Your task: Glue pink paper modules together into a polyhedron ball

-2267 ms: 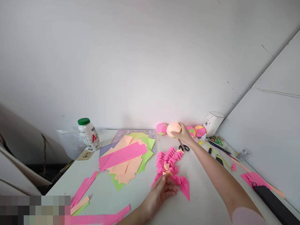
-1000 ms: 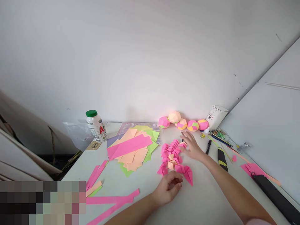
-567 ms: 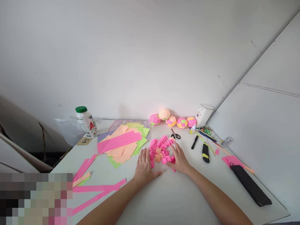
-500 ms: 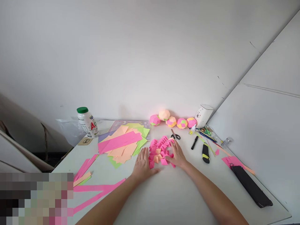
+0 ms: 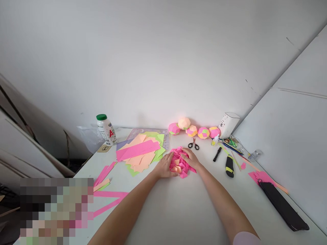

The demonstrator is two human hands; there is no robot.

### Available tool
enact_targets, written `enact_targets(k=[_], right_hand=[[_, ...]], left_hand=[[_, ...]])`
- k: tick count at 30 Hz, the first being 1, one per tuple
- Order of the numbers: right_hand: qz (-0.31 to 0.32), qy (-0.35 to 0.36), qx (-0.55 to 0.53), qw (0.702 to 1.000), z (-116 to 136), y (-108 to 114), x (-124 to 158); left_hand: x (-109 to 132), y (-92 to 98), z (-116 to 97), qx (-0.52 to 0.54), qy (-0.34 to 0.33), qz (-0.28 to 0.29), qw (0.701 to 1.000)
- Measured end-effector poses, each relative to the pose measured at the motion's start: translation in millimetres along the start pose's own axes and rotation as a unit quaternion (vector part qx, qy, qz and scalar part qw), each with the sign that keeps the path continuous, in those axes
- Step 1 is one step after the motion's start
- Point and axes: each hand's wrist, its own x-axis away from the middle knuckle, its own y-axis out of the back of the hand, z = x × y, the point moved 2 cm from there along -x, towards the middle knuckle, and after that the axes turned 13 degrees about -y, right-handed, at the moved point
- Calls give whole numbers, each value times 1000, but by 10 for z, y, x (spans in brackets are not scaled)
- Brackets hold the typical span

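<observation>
Backdrop: plain pale wall (image 5: 153, 68), a corner at right; white surface (image 5: 163, 214) below it.
Far left: white bottle (image 5: 107, 134), green cap on, upright; clear plastic bag (image 5: 87, 136) behind it, square brown coaster (image 5: 103, 149) at its foot.
Strips: pink paper strips (image 5: 111, 194) near the left edge, with a few peach and green ones.
Sheets: fanned peach and green paper stack (image 5: 138, 165), broad pink piece across the top; lies partly over a printed mat (image 5: 165, 136).
Left hand (image 5: 165, 167): cupped against the left side of the pile, thumb along its near edge.
Pile: pink folded paper pieces (image 5: 184, 173), a few peach, bunched mid-surface between the hands.
Right hand (image 5: 192, 160): spread over the pile's right side; neither hand closed on a single piece.
Scissors (image 5: 196, 147): just beyond the right hand, handles nearer.
Balls: five faceted paper balls (image 5: 203, 133) along the wall, a peach one raised above its neighbours.
Right: small glue bottle (image 5: 215, 141), black pen (image 5: 217, 154), white container (image 5: 229, 125), black-and-yellow cutter (image 5: 229, 167).
Far right: clear jar (image 5: 254, 155), pink scraps (image 5: 263, 177), long black pouch (image 5: 283, 206).
</observation>
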Motion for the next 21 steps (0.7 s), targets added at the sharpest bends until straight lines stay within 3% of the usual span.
enact_targets(k=[6, 11, 17, 21], right_hand=[[11, 2, -47, 999, 52, -78, 218], [0, -33, -84, 996, 26, -42, -23], [101, -32, -90, 990, 119, -115, -477], [159, -18, -99, 982, 197, -161, -484]], left_hand=[[139, 8, -130, 26, -20, -40, 999], [127, 85, -55, 88, 60, -94, 990], [-5, 110, 164, 122, 134, -136, 974], [-69, 102, 231, 143, 122, -142, 972]])
